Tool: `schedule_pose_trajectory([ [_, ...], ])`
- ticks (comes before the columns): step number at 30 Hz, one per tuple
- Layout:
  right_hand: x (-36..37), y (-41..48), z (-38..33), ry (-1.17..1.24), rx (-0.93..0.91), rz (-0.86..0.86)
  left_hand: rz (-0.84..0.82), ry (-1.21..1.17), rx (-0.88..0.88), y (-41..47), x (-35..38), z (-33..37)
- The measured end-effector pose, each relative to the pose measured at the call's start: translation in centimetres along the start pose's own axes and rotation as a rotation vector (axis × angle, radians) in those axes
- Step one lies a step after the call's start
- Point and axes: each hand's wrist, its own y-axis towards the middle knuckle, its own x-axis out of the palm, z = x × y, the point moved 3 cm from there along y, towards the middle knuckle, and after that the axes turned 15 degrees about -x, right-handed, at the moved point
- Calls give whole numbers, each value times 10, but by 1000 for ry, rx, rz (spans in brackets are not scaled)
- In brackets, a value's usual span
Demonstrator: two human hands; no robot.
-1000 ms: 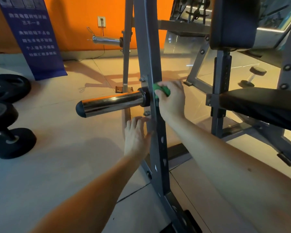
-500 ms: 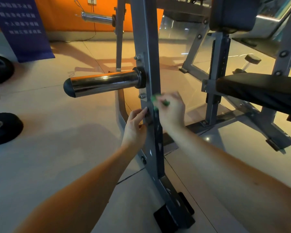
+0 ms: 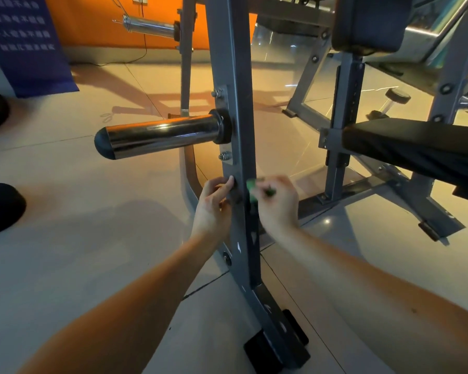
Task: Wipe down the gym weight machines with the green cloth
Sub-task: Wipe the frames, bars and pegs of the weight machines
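While lower than before, green cloth [image 3: 251, 189] against upright [image 3: 237, 76].

The glossy tiled floor [image 3: 92, 252] beneath me carried the grey machine frame [image 3: 235, 76] on its black foot [image 3: 270, 346], a black dumbbell [image 3: 0, 206] to my left, and a smaller dumbbell [image 3: 389, 103] farther off on my right.
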Motion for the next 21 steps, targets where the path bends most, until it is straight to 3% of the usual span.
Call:
schedule_pose_trajectory([
  [5, -4, 97, -33, 27, -159, 168, 35, 21, 27, 1, 2, -6],
  [11, 14, -12, 12, 31, -164, 120, 58, -110, -52, -4, 11, -13],
  [15, 18, -94, 46, 43, -97, -103, 116, -106, -109, -11, 15, -18],
  [18, 16, -86, 39, 42, -44, -73, 142, -132, -151, -20, 18, -16],
  [21, 15, -29, 16, 100, -40, 64, 127, -141, -149, -21, 16, -19],
])
